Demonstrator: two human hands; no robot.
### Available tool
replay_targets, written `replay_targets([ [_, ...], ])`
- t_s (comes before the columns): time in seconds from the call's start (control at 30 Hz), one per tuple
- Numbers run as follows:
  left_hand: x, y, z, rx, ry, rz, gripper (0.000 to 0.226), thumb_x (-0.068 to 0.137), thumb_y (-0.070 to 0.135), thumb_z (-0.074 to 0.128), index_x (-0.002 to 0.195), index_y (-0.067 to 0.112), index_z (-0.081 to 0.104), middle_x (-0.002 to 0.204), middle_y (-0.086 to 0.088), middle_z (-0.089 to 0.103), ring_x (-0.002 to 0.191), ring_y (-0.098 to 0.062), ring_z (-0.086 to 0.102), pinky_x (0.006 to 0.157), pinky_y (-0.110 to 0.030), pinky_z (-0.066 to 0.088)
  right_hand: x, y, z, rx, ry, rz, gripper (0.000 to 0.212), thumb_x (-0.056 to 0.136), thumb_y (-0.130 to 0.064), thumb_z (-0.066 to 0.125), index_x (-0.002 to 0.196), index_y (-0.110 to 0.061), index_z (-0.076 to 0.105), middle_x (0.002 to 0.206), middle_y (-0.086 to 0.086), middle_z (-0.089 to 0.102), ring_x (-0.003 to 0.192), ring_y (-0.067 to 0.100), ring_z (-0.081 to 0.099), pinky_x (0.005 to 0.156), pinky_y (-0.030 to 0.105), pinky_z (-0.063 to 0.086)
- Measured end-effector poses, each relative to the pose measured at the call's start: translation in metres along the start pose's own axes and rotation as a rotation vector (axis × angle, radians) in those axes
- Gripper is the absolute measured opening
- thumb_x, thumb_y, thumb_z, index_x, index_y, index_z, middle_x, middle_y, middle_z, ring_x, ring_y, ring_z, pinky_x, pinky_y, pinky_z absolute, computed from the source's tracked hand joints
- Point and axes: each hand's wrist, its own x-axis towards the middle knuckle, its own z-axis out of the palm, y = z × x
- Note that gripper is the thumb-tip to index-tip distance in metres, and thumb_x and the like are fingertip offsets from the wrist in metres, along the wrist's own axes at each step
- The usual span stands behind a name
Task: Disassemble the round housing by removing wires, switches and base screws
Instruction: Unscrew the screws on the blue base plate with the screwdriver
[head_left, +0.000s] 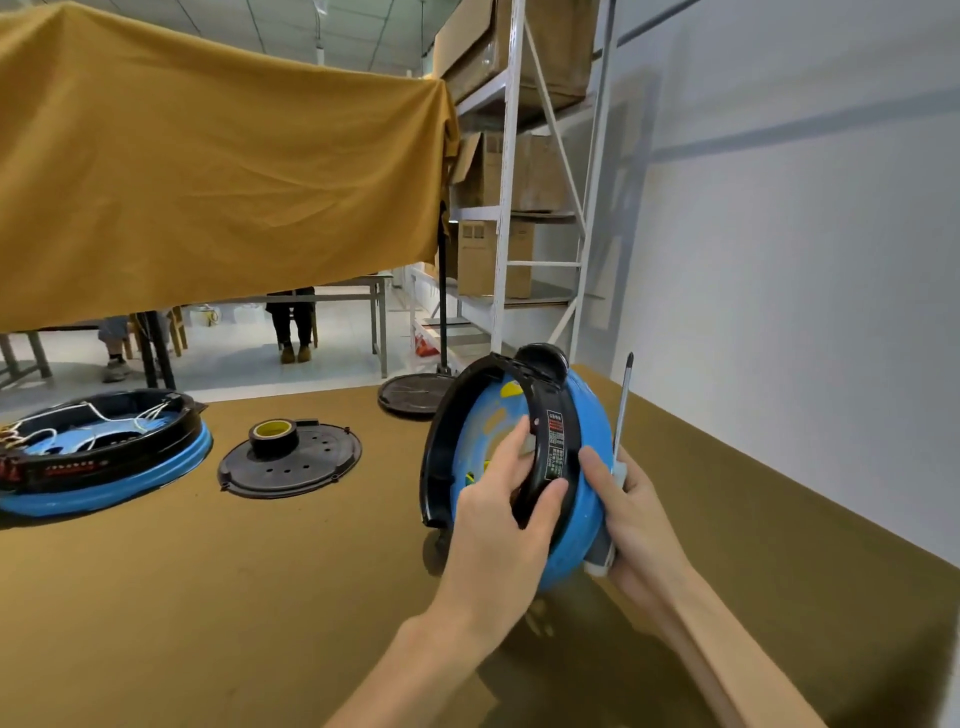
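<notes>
Brown covering spreads across the worktop (311, 571), with metal shelving (506, 208) of cardboard boxes behind. Near its middle right, the round housing (519, 467) (blue shell, black rim) stands on edge, the left hand (498, 525) with its grip clamped over the black rim while the right hand (636, 519) braces the blue side and is closed on a screwdriver (622, 415) pointing upward. Far left lies a second housing (98, 457) with loose wires, beside a black base plate (291, 462) carrying a tape roll (274, 435).
</notes>
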Motion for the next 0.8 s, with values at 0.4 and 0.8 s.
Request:
replay_targets([
  [0.4, -0.003, 0.007, -0.005, -0.069, 0.155, 0.03, 0.055, 0.099, 0.006, 0.064, 0.15, 0.024, 0.05, 0.134, 0.018, 0.065, 0.125, -0.002, 0.061, 0.103, -0.03, 0.054, 0.001, -0.002, 0.015, -0.023, -0.017, -0.051, 0.039, 0.084, -0.038, 0.075, 0.12, -0.023, 0.07, 0.118, 0.014, 0.074, 0.107, 0.034, 0.071, 0.086, 0.043, 0.061],
  [0.8, 0.027, 0.014, -0.115, 0.009, 0.148, -0.306, 0.089, 0.065, 0.022, 0.096, 0.138, 0.017, 0.045, 0.117, 0.004, 0.067, 0.098, 0.003, 0.069, 0.07, -0.014, 0.058, 0.031, -0.017, 0.13, -0.441, -0.259, -0.166, 0.041, 0.102, -0.054, 0.049, 0.071, -0.033, 0.066, 0.067, 0.017, 0.059, 0.061, 0.024, 0.058, 0.059, 0.035, 0.051],
])
